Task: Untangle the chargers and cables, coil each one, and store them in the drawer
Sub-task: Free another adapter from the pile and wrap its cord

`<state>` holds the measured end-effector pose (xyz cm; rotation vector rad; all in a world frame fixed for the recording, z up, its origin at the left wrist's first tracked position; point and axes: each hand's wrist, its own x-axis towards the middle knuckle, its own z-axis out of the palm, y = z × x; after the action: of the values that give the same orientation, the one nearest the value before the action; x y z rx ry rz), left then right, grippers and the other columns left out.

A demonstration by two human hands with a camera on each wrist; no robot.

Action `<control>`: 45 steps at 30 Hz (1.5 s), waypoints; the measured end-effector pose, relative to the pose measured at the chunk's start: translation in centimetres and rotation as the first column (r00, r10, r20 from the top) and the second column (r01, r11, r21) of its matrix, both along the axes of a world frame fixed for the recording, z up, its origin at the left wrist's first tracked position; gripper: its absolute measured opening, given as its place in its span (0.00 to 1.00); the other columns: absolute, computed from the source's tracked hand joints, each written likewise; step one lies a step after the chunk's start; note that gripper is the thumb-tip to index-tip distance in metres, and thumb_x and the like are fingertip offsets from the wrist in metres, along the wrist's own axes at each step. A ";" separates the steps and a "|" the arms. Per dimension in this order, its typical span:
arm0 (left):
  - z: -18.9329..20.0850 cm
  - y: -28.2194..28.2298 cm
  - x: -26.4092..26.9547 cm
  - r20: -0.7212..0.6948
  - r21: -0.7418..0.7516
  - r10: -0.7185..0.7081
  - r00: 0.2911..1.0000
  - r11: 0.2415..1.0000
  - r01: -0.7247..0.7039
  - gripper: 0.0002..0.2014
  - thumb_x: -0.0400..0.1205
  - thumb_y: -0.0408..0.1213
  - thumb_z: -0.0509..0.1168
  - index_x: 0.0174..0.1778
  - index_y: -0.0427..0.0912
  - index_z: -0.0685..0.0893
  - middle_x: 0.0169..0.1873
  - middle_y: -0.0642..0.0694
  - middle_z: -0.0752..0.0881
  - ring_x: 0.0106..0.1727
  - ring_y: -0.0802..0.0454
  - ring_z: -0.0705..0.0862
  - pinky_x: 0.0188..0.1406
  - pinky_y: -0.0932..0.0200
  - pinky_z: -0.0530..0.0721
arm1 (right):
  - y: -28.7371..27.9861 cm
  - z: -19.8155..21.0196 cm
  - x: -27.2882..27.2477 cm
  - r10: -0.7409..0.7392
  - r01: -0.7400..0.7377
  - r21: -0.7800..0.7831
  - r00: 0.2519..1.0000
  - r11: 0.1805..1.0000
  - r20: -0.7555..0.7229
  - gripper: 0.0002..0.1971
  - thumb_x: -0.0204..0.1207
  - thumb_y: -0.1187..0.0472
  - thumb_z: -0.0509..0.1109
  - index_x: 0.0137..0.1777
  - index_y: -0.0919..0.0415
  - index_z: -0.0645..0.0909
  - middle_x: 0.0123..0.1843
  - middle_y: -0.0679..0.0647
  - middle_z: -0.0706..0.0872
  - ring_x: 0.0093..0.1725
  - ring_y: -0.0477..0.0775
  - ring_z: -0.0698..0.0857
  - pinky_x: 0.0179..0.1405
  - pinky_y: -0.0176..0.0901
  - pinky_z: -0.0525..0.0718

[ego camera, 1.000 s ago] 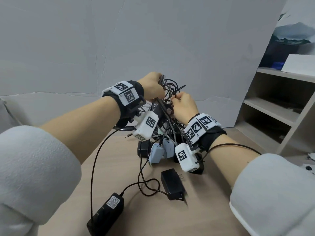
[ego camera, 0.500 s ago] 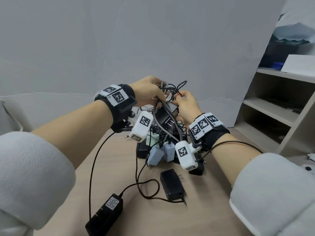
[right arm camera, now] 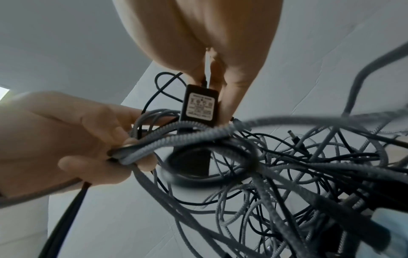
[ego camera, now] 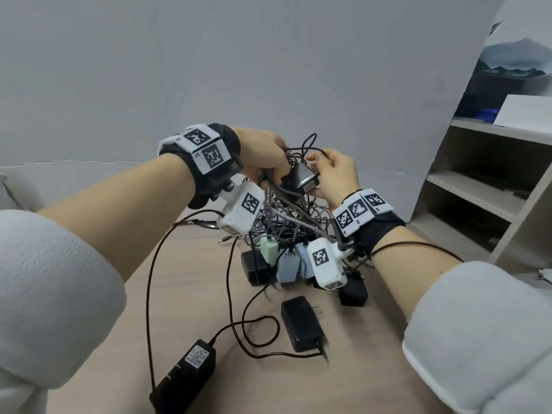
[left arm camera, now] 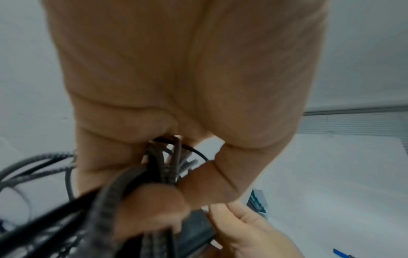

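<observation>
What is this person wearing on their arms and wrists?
Both arms have pale grey fleecy sleeves pushed up to the elbows. The left hand and right hand are bare. Each wrist carries a black strap topped by a white band printed with black square codes, and a small white camera box bearing another code hangs beneath. A thin black cable trails from each wrist.

Cable tangle [ego camera: 286,222] mid-table [ego camera: 191,288]; two adapters [ego camera: 301,324] nearer; shelves [ego camera: 478,186] right

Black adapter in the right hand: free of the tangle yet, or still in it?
Still in it. The right hand holds the black adapter above the pile, with grey braided cables gripped by the left hand crossing its lower end.
</observation>
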<state>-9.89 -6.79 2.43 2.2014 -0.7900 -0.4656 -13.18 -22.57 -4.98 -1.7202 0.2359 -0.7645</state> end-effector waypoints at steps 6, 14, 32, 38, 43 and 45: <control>-2.3 -0.2 0.5 -0.018 0.060 -0.059 0.998 0.996 0.060 0.21 0.79 0.14 0.63 0.68 0.31 0.72 0.56 0.28 0.82 0.45 0.36 0.88 0.37 0.45 0.93 | -0.5 0.4 0.2 -0.045 0.041 0.079 0.998 0.996 0.045 0.15 0.85 0.63 0.62 0.42 0.52 0.87 0.35 0.53 0.88 0.43 0.62 0.90 0.51 0.69 0.90; -2.9 -0.2 2.0 0.218 0.072 0.049 0.975 0.995 -0.066 0.22 0.81 0.20 0.61 0.72 0.33 0.72 0.54 0.31 0.87 0.45 0.33 0.91 0.45 0.37 0.92 | -2.5 1.7 -0.5 -0.102 0.102 -0.069 0.995 0.992 0.010 0.14 0.86 0.66 0.58 0.50 0.57 0.85 0.31 0.52 0.85 0.34 0.51 0.84 0.43 0.42 0.83; -1.9 0.1 -0.6 0.088 0.050 -0.179 0.980 0.983 0.175 0.51 0.78 0.34 0.77 0.89 0.54 0.49 0.73 0.49 0.78 0.52 0.44 0.93 0.42 0.54 0.92 | -4.8 8.5 -2.9 -0.140 0.169 -0.090 0.955 0.981 0.262 0.13 0.85 0.55 0.69 0.38 0.55 0.86 0.30 0.51 0.81 0.24 0.48 0.75 0.27 0.40 0.82; -6.5 -0.9 -2.6 -0.187 0.173 -0.190 0.964 0.959 0.223 0.53 0.73 0.64 0.72 0.89 0.61 0.48 0.75 0.40 0.78 0.55 0.39 0.91 0.50 0.39 0.92 | -4.0 6.7 -2.7 -0.073 0.088 -0.078 0.981 0.993 0.178 0.13 0.89 0.60 0.62 0.43 0.58 0.82 0.45 0.56 0.93 0.21 0.39 0.80 0.26 0.36 0.80; -7.5 -1.8 -2.6 -0.282 0.135 -0.179 0.943 0.965 0.224 0.30 0.86 0.64 0.55 0.85 0.63 0.63 0.75 0.44 0.76 0.55 0.36 0.90 0.49 0.39 0.92 | -3.8 6.3 -2.0 -0.077 0.080 -0.020 0.989 0.997 0.128 0.15 0.90 0.61 0.58 0.42 0.59 0.80 0.31 0.53 0.89 0.29 0.54 0.83 0.37 0.47 0.82; -6.2 -1.0 -1.7 -0.235 0.106 -0.120 0.965 0.983 0.148 0.20 0.88 0.55 0.60 0.75 0.54 0.78 0.58 0.45 0.86 0.50 0.40 0.92 0.46 0.43 0.93 | -4.0 6.4 -2.0 -0.085 0.088 -0.016 0.988 0.996 0.130 0.15 0.89 0.62 0.57 0.41 0.60 0.79 0.29 0.55 0.85 0.27 0.53 0.81 0.37 0.48 0.82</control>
<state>-11.59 -7.84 -3.81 2.1641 -0.8063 -0.8391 -15.21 -26.58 1.41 -1.6822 0.2145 -0.9418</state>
